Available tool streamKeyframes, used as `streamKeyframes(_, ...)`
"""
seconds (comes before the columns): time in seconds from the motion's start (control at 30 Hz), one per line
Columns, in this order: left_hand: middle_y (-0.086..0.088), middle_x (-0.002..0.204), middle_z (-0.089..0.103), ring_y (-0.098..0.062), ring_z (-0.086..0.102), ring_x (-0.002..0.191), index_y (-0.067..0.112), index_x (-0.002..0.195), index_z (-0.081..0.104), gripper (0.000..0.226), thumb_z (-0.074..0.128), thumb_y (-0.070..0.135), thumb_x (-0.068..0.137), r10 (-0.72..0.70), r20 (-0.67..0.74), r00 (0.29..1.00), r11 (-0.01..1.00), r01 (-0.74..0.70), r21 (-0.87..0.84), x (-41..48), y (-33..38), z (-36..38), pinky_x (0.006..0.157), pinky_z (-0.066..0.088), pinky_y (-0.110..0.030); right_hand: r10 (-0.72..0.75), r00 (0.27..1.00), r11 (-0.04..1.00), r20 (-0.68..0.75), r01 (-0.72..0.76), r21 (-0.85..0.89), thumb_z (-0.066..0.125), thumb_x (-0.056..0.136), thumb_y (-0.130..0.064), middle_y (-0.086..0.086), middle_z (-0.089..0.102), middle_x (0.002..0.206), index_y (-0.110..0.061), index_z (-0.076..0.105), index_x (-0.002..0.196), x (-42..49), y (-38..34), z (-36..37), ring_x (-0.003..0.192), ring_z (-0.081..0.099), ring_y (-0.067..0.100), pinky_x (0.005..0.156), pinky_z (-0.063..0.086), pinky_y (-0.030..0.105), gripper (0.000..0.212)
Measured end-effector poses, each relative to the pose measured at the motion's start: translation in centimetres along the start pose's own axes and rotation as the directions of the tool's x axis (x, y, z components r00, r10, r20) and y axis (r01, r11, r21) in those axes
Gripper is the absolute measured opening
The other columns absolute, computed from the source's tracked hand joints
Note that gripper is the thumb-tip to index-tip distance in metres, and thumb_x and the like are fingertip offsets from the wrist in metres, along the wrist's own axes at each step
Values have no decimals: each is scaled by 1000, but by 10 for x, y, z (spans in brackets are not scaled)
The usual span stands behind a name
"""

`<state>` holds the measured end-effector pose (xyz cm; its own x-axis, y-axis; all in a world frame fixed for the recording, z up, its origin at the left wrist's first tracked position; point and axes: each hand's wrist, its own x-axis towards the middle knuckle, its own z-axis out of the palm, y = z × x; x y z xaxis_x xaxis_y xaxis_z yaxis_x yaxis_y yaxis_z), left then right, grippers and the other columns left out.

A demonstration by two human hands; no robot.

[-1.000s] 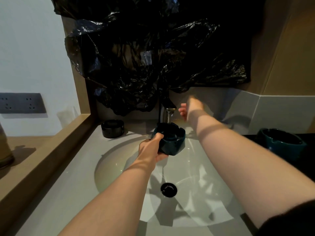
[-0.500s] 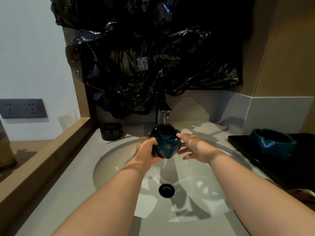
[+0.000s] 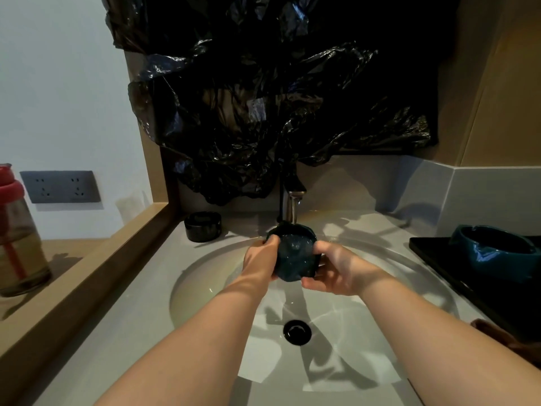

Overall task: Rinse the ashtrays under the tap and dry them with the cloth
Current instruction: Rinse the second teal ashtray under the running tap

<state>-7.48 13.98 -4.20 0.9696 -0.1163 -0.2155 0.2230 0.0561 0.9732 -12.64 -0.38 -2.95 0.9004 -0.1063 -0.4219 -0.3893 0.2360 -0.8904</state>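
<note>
A dark teal ashtray is tilted toward me under the running tap, over the round sink. My left hand grips its left side and my right hand cups its right and underside. A second teal ashtray rests on a black tray at the right. A black round ashtray sits on the counter left of the tap. A brown cloth shows partly at the right edge, behind my right forearm.
Crumpled black plastic hangs over the wall above the tap. A wooden ledge runs along the left, with a red-lidded jar and a wall socket beyond it. The drain lies in the sink's middle.
My right hand came back from the tap handle and closed on the ashtray's right side. The ashtray has tipped toward me under the water.
</note>
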Motion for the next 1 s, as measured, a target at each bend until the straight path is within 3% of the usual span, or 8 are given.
streamKeyframes(0.07, -14, 111, 66, -27, 61, 99, 13, 114, 60, 26, 54, 22, 90, -13, 25, 1000, 997, 11, 74, -1, -1, -1, 79, 57, -39, -99, 994, 978, -51, 88, -189, 51, 92, -19, 20, 60, 96, -2, 57, 110, -2, -3, 0, 69, 62, 29, 69, 59, 38, 26)
streamKeyframes(0.17, -15, 116, 64, -27, 60, 102, 10, 117, 58, 30, 53, 14, 88, -89, 77, 993, 986, 77, 146, -3, -3, 0, 69, 52, -33, -247, 958, 885, -148, 160, -437, 52, 93, -18, 17, 61, 85, -1, 55, 112, -4, -9, -1, 52, 58, 26, 61, 57, 38, 26)
streamKeyframes(0.27, -15, 112, 66, -27, 62, 98, 12, 122, 55, 36, 50, 6, 87, -83, 93, 992, 983, 66, 173, -2, -5, 2, 70, 55, -34, -390, 906, 786, -165, 235, -572, 59, 88, -15, 14, 62, 80, -7, 56, 105, -6, -12, 4, 49, 56, 25, 53, 56, 35, 19)
streamKeyframes(0.4, -8, 122, 60, -27, 58, 108, 27, 136, 44, 56, 49, 1, 86, -17, 98, 995, 985, 0, 170, -2, -3, 0, 82, 53, -36, -527, 847, 633, -67, 339, -696, 66, 76, -17, 2, 67, 80, -19, 58, 111, -3, -8, 2, 57, 59, 18, 49, 50, 28, 37)
streamKeyframes(0.57, 0, 124, 54, -22, 49, 113, 38, 140, 39, 66, 44, -2, 88, -7, 149, 989, 979, -23, 201, -6, 1, 1, 80, 45, -31, -595, 804, 425, 10, 326, -844, 66, 67, -26, -8, 69, 90, -31, 56, 118, -3, -6, -2, 81, 65, 13, 72, 58, 33, 52)
streamKeyframes(0.73, -10, 139, 46, -30, 44, 126, 28, 141, 40, 60, 43, -1, 89, -102, 178, 979, 960, 50, 275, -4, 10, 5, 91, 40, -40, -603, 797, 410, 12, 323, -853, 64, 69, -23, -6, 69, 91, -30, 58, 116, -3, -6, -4, 81, 65, 14, 72, 58, 32, 48)
streamKeyframes(0.87, -11, 140, 42, -31, 46, 124, 21, 141, 37, 54, 46, 1, 92, -163, 164, 973, 919, 90, 383, -7, 12, 8, 98, 40, -47, -589, 808, 434, 3, 320, -842, 63, 70, -20, -5, 69, 90, -27, 60, 108, -4, -4, -6, 83, 65, 16, 72, 56, 29, 38)
streamKeyframes(1.0, -10, 136, 49, -27, 51, 119, 24, 143, 34, 56, 50, 5, 92, -186, 180, 966, 855, 69, 514, -6, 8, 10, 97, 44, -44, -589, 808, 405, 8, 303, -863, 64, 72, -20, -5, 68, 90, -29, 59, 106, -5, -4, -8, 85, 64, 17, 72, 53, 27, 36)
